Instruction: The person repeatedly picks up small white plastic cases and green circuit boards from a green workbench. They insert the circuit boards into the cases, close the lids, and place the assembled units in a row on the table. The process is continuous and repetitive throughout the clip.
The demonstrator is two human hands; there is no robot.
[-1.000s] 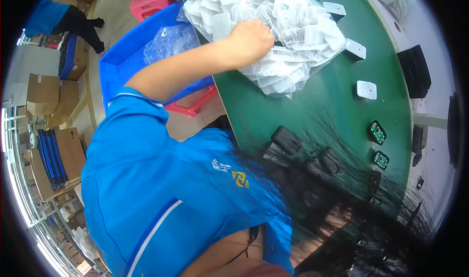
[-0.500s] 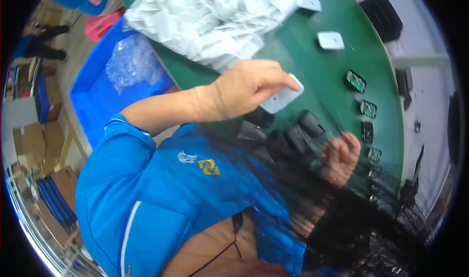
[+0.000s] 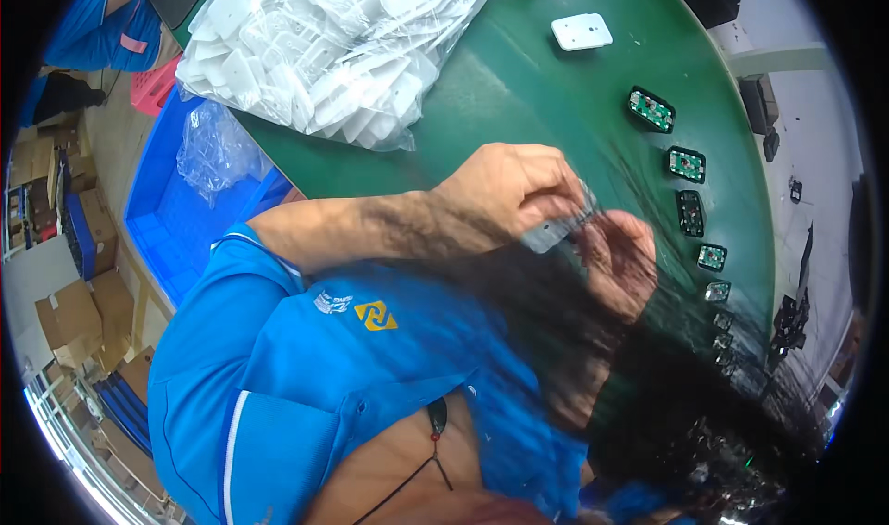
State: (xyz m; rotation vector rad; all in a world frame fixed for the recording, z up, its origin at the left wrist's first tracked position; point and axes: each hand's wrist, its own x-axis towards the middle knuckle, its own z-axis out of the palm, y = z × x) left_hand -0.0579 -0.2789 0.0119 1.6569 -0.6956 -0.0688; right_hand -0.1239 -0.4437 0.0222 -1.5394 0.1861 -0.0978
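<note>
My left hand (image 3: 509, 192) pinches a thin white plastic cover (image 3: 546, 236) over the near part of the green table. From the other side, my right hand (image 3: 625, 258) meets it with curled fingers at the cover's edge. Strands of dark hair hang across both hands and hide part of the cover. To the right, several black casings with green circuit boards inside, such as this open casing (image 3: 651, 108), stand in a curved row. Another white cover (image 3: 582, 31) lies flat beyond my hands.
A large clear bag of white covers (image 3: 315, 71) rests at the table's far left. Left of the green table (image 3: 500, 90) stands a blue bin (image 3: 167, 215) holding crumpled clear plastic. Another person's blue sleeve (image 3: 97, 39) shows at the upper left. Cardboard boxes (image 3: 74, 312) stand behind.
My right hand has risen to meet my left hand at the white cover. Before, the hands were apart. The view has shifted, and hair now covers the black casings near my body.
</note>
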